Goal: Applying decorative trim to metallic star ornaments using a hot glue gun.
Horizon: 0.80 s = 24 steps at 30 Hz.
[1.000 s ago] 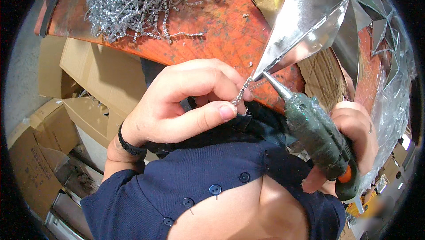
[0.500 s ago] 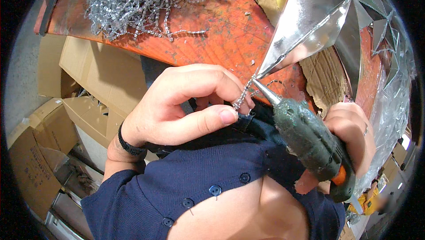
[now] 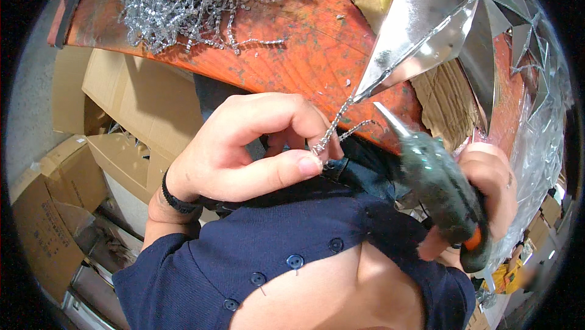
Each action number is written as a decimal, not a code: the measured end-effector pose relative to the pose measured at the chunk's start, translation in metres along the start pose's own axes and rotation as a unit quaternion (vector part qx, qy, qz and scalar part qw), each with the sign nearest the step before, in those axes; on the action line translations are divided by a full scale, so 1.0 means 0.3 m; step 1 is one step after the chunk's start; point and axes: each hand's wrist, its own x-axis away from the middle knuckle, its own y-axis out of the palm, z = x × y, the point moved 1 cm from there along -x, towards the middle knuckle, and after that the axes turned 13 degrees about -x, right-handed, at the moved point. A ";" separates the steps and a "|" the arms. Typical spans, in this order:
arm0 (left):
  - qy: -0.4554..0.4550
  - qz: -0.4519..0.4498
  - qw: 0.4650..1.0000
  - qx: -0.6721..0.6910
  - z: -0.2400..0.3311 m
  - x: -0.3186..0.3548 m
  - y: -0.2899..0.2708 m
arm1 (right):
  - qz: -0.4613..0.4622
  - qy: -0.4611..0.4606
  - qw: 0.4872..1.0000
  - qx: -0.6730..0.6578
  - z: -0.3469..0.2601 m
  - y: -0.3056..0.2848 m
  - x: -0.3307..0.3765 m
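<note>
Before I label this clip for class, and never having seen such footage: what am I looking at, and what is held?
This is one view from a fisheye camera worn on a person's head, looking down, so edges bend. No machine: two bare hands. The left hand pinches a thin silver beaded strand that runs up to the tip of a shiny silver foil star. The right hand grips a dark glue gun, nozzle pointing toward that strand. They work over an orange table with a heap of silver strands and cardboard pieces.
</note>
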 end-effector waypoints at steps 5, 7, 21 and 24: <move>0.038 -0.049 0.997 -0.048 0.025 -0.002 -0.017 | 0.280 0.117 0.948 0.095 0.044 -0.071 0.173; 0.024 -0.055 0.996 -0.062 0.045 0.005 -0.016 | 0.338 0.111 0.934 0.007 0.066 -0.098 0.169; -0.080 -0.153 0.953 -0.248 0.208 0.125 -0.078 | 0.208 0.282 0.907 0.234 0.310 -0.425 0.354; -0.009 -0.166 0.909 -0.383 0.304 0.117 -0.067 | 0.257 0.162 0.922 0.241 0.095 -0.279 0.189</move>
